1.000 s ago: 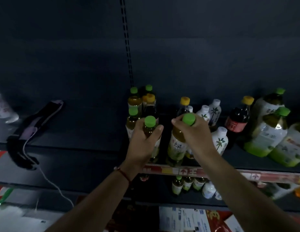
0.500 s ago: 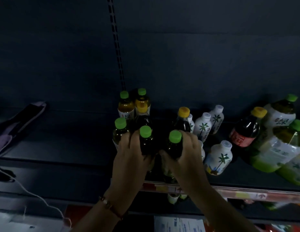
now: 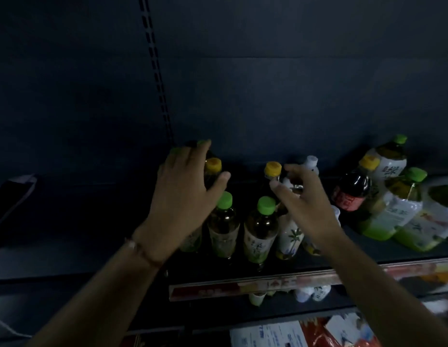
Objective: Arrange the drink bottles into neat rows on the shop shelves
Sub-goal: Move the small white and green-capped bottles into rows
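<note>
Shelf [image 3: 368,249] w/ upright drink bottles grouped at centre & right. L hand [image 3: 182,194] spread above green-cap bottle [image 3: 223,226]; R hand [image 3: 305,204] fingers loosely open, holding nothing, beside yellow-cap bottle [image 3: 272,171].

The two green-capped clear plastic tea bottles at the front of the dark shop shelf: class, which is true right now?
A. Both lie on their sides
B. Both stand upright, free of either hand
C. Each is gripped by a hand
B: the two green-capped clear plastic tea bottles stand upright side by side, while the left hand and right hand hover open above them.
</note>
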A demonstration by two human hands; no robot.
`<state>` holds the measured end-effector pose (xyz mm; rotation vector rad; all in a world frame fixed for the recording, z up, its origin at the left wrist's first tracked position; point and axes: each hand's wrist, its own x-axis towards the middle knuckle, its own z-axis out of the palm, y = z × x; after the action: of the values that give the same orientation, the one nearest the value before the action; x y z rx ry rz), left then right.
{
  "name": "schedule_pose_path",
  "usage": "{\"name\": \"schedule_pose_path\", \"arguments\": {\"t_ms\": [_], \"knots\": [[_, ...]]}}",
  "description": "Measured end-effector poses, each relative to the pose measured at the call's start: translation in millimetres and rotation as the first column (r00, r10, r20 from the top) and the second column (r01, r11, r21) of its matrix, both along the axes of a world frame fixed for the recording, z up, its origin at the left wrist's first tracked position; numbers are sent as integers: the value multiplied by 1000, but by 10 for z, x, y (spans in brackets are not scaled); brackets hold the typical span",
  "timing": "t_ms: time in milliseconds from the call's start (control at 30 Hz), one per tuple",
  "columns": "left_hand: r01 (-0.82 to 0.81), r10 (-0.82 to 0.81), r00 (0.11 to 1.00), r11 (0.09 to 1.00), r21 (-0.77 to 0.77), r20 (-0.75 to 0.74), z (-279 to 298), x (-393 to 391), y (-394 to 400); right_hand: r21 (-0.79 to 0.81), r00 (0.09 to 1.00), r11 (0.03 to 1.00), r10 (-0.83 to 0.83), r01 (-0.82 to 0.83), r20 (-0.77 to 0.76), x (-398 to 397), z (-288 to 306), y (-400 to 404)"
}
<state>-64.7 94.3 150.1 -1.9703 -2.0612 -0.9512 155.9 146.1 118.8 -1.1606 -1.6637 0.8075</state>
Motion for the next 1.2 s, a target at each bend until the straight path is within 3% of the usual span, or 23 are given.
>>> {"name": "schedule_pose_path", "arguments": {"t_ms": [67, 133, 200, 367, 433, 533, 633, 767, 933, 1033, 1100, 1200], "knots": [[74, -78, 997, 972, -224, -10, 93, -233, 281, -221, 987, 968, 141, -119, 82, -3, 156, 224], [271, -176, 955, 844, -463, 239, 108, -348, 466, -422, 954, 875, 291, -236, 72, -51, 197, 351], [459, -253, 871, 726, -512, 422, 52, -372, 599, -471, 943, 838, 331, -277, 34, -118, 133, 430], [523, -288, 810, 750, -405, 511, -75, -426, 855, -413, 981, 890, 186, -192, -55, -284, 97, 515], [515, -287, 800, 780, -356, 527, -65, -448, 886, -419, 981, 896, 75, -145, -179, -321, 145, 542], [478, -291, 734, 864, -162, 614, 16, -487, 850, -416, 913, 905, -94, -88, -396, -331, 292, 578], [330, -268, 602, 941, 71, 752, 251, -544, 725, -326, 796, 938, -105, -120, -596, -273, 575, 570], [61, -318, 347, 946, 318, 882, 647, -669, 532, -211, 457, 949, -84, -236, -886, -80, 1046, 410], [-120, -414, 160, 893, 434, 896, 961, -773, 13, -160, 281, 970, -104, -185, -954, 129, 1373, -79], [-106, -399, 180, 901, 421, 899, 980, -638, -335, -232, 316, 952, -162, -198, -935, 183, 1394, -348], [-97, -362, 216, 916, 389, 907, 910, -505, -545, -267, 400, 939, -164, -217, -902, 232, 1322, -496], [-112, -294, 176, 942, 316, 939, 717, -268, -856, -296, 549, 918, -109, -263, -829, 352, 1141, -725]]}}
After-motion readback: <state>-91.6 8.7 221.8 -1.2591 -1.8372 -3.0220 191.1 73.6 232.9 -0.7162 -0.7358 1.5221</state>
